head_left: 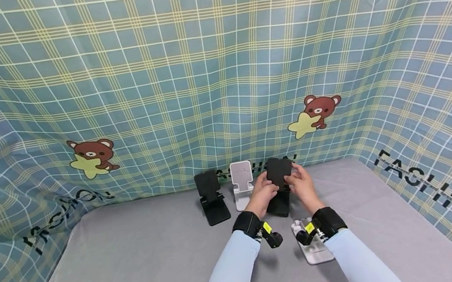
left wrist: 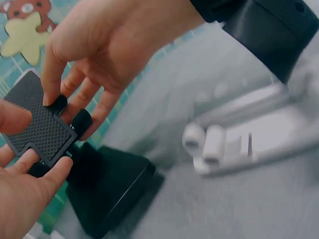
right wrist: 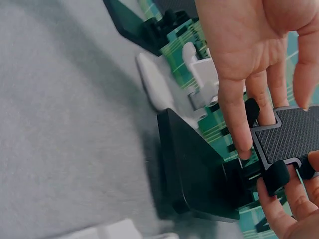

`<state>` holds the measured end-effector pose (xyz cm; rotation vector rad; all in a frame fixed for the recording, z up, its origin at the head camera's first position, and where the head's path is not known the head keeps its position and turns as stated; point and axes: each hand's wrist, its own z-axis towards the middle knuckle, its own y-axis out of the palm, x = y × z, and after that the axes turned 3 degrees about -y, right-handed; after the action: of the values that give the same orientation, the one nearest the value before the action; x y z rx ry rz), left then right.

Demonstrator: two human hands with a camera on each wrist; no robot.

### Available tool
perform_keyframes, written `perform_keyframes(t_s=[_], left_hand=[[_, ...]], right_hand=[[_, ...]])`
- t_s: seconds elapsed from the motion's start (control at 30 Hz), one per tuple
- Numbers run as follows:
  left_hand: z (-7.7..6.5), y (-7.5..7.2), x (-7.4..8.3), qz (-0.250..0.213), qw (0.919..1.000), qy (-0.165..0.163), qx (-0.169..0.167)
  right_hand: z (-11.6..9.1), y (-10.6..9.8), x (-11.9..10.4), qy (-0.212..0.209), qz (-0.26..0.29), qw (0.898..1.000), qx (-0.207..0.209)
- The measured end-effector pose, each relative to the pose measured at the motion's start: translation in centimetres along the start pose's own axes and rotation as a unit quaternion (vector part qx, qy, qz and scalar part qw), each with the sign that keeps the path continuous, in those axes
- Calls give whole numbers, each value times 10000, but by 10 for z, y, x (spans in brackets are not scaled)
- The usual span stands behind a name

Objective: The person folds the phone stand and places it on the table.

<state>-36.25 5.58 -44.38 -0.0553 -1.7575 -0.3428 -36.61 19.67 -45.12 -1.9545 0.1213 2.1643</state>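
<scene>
Both hands hold the upper plate of a black folding phone stand (head_left: 279, 172) that stands at the right of a row. My left hand (head_left: 262, 196) pinches its left edge, the thumb on the textured face. From the other side my right hand (head_left: 303, 188) grips the right edge, fingers behind the plate. In the left wrist view the textured plate (left wrist: 42, 122) tilts above the black base (left wrist: 114, 186). The right wrist view shows fingers around the plate's lower corners, near the hinge. Beside the left hand is an upright white phone stand (head_left: 241, 174).
Another black phone stand (head_left: 208, 184) stands open at the left end of the row. A folded white phone stand (head_left: 316, 251) lies below the right wrist on the grey tabletop (head_left: 148, 264). Behind the row hangs a plaid curtain (head_left: 217, 87).
</scene>
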Motion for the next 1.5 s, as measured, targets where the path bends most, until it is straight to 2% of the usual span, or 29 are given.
perform_keyframes(t_s=[0.13,0.3,0.5,0.73,0.97,1.1,1.33,1.5], left_hand=[[-9,3,7,-234,9990,354,-105],[-22,2,22,-208,9968,748,-204],[-45,-12,37,-194,9944,982,-352],[-84,-32,44,-2,9901,1269,-597],[-119,-51,32,108,9919,1154,-517],[-136,-59,20,123,9913,1231,-448],[-156,-71,0,-28,9929,1159,-255],[-165,-77,-7,-166,9934,1116,-228]], right_hand=[[-5,-6,-15,-109,33,9999,-2],[-17,-8,-34,-335,174,9993,-60],[-41,-4,-60,-539,272,9976,-349],[-73,3,-78,-717,211,9930,-917],[-102,14,-74,-583,341,9888,-1329],[-114,22,-67,-491,529,9858,-1514],[-130,34,-55,-365,783,9816,-1705],[-139,39,-53,-373,791,9785,-1868]])
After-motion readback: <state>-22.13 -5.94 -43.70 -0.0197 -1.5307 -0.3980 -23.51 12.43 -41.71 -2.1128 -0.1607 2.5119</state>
